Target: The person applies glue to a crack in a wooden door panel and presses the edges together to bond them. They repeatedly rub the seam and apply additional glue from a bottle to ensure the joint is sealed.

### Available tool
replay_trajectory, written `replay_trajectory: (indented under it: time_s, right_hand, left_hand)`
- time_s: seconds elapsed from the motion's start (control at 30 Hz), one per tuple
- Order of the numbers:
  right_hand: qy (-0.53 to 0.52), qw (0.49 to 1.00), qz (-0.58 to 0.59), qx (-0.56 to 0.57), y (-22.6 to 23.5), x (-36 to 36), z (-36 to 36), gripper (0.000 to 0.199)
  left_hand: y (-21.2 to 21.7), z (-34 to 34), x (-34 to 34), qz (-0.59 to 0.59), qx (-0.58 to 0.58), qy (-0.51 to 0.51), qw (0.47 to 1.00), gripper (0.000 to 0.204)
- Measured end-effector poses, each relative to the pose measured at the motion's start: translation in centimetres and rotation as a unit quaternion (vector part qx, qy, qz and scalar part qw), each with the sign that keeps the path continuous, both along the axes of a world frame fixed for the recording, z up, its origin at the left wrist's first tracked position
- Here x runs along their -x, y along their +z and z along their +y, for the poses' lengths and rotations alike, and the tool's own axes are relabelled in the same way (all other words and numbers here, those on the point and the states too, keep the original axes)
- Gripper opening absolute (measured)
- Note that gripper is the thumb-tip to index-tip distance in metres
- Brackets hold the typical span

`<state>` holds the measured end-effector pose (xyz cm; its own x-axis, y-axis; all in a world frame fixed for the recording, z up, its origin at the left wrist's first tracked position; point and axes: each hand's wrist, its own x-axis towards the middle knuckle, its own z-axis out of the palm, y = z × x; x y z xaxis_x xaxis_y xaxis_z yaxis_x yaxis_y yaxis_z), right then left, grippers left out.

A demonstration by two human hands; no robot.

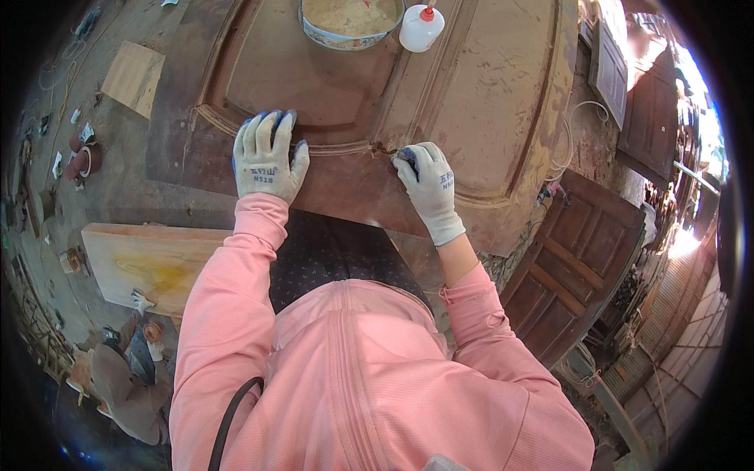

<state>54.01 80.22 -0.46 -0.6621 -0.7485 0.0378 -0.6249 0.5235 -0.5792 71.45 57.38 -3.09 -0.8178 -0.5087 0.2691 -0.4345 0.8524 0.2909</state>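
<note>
A large brown wooden door panel [487, 86] with curved raised moulding lies flat before me. My left hand [267, 161], in a white glove with blue-grey fingertips, rests on the panel's near part, its fingers stretched out over the moulding. My right hand [426, 177], gloved alike, has its fingers curled together at a dark, rough patch [382, 147] in the moulding; whatever they pinch is hidden. Beyond my hands stands a patterned bowl [345, 41] holding a tan, paste-like substance. Beside it is a white squeeze bottle [422, 30] with a red cap.
A pale board [149, 263] with a yellow stain is at the left, where a crouching person [129, 377] wears a glove. Plywood [133, 77] and scraps lie on the floor. At the right lean brown panelled doors [577, 263], near a loose hose [567, 145].
</note>
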Motion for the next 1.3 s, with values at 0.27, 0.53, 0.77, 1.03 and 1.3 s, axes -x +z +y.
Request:
replay_trajectory:
  time_s: [0.27, 0.53, 0.77, 1.03, 1.3]
  right_hand:
    - [0.011, 1.0, 0.006, 0.006, 0.0, 0.1, 0.0, 0.015]
    - [-0.037, 0.999, 0.001, 0.015, 0.7, -0.2, 1.3, 0.013]
    - [-0.023, 1.0, 0.009, 0.018, -0.2, -0.7, 0.3, 0.015]
    - [-0.028, 0.999, 0.038, 0.012, -0.5, -0.7, 0.2, 0.013]
    - [-0.04, 0.999, 0.009, 0.029, 0.1, -0.8, 0.1, 0.012]
  left_hand:
    - [-0.1, 0.0, -0.1, -0.002, -0.006, -0.001, 1.0, 0.052]
    - [-0.1, 0.0, 0.0, -0.002, 0.003, 0.0, 1.0, 0.053]
    - [-0.1, 0.0, 0.0, -0.007, 0.004, -0.003, 1.0, 0.054]
    - [-0.1, 0.0, -0.1, -0.007, 0.006, -0.002, 1.0, 0.053]
    - [-0.2, 0.0, -0.1, -0.007, 0.004, -0.001, 1.0, 0.053]
